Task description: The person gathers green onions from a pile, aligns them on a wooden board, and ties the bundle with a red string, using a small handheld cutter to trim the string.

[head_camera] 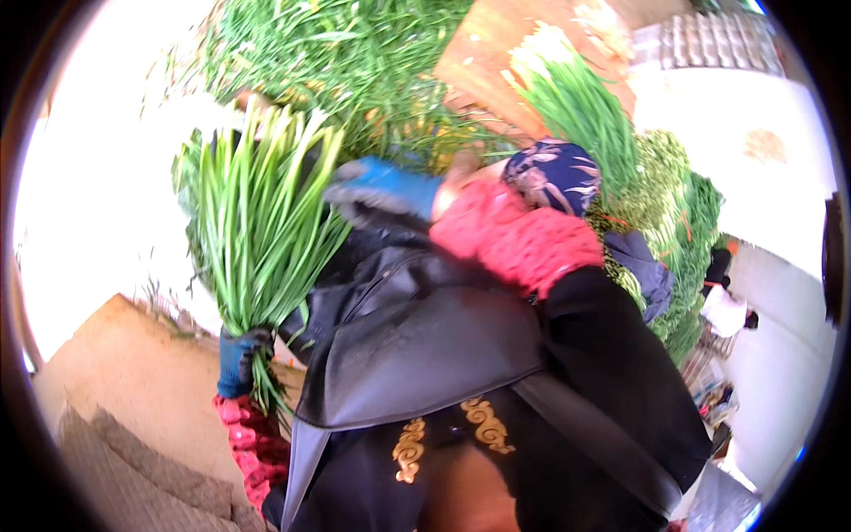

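Note:
A thick bunch of long green leafy stalks (256, 219) stands upright with its pale ends up. My left hand (243, 352), in a blue and dark work glove, is closed around its lower part, and thin leaf tips hang below the fist. My right hand (382, 189), in a similar glove, is blurred and reaches in at the bunch's right side above my black apron (425, 346). Whether its fingers hold anything does not show. Beyond both hands spreads a loose heap of green stalks (332, 60).
Another bunch with white ends (578, 100) lies on a brown board (482, 46) at upper right. Tied green bundles (698, 219) are stacked to the right, with a dark cloth (638, 266) on them. Brown cardboard (133, 379) is at lower left. A person (725, 306) is far right.

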Available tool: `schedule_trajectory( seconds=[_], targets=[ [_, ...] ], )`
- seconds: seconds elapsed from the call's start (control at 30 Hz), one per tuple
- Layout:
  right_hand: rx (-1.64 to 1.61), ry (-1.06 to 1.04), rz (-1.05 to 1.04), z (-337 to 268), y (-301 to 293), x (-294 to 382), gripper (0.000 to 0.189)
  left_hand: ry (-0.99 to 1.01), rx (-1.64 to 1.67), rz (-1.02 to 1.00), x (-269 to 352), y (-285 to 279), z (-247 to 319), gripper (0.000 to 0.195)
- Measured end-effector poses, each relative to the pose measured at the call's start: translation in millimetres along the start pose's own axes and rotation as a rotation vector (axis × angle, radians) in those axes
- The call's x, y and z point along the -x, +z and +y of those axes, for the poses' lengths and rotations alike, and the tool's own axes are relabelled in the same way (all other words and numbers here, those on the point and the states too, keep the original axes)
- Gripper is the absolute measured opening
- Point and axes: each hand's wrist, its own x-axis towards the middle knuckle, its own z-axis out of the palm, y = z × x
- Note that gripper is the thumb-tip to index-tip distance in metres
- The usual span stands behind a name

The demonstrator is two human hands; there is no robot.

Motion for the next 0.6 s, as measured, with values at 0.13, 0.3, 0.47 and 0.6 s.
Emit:
schedule_trajectory(
  seconds=[0.13, 0.3, 0.47, 0.6],
  targets=[
    [-0.020, -0.057, 0.127, 42.8, -24.3, -16.3, 0.023, -0.217, 0.117, 0.160, 0.6, -4.5, 2.4, 0.021],
    [0.679, 0.138, 0.661, 99.5, -136.1, 15.3, 0.025, -0.417, 0.610, 0.027, -12.0, -5.8, 63.8, 0.031],
    [1.085, 0.202, 0.254, 95.3, -59.4, 52.7, 0.042, -0.180, -0.154, -0.159, -66.1, 11.1, 122.6, 0.035],
    [0.845, -0.274, 0.256, 133.7, -15.8, -13.4, 0.036, -0.328, -0.184, -0.006, -100.1, 73.0, 215.8, 0.020]
  ],
)
